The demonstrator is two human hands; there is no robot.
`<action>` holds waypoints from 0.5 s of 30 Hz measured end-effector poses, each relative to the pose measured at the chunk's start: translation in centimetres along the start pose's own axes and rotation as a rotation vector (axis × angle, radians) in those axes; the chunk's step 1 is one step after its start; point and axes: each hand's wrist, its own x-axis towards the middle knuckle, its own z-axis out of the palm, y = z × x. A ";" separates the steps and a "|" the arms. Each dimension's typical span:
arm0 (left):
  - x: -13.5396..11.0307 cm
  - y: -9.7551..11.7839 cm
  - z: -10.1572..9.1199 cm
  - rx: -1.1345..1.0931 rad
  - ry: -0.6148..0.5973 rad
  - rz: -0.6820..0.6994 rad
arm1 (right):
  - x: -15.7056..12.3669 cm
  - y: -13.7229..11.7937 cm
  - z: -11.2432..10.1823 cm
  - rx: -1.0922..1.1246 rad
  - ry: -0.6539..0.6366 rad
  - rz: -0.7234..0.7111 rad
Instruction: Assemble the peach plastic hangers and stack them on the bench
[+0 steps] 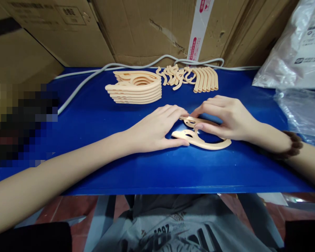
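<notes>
A peach plastic hanger piece (207,142), curved like an open ring, lies on the blue table (99,115) in front of me. My left hand (154,129) pinches its left ends, thumb low and fingers on top. My right hand (225,117) covers its upper right part, with fingers curled and pressing on it. Both hands touch the same piece.
A stack of the same peach pieces (135,87) sits behind, with a row of small hook parts (189,77) to its right. A grey cable (76,89) runs along the back. Cardboard boxes (147,28) stand behind, and plastic bags (296,52) lie at the right.
</notes>
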 end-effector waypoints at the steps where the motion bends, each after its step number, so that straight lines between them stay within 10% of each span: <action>1: 0.0 0.1 -0.1 0.010 -0.008 0.006 | 0.0 0.0 0.0 0.024 0.012 0.010; 9: -0.2 0.4 -0.3 0.220 0.188 0.166 | -0.1 0.0 -0.3 0.141 0.246 0.212; 15: -0.4 0.5 -1.1 0.284 0.362 -0.010 | -0.2 -0.1 -0.9 0.245 0.366 0.366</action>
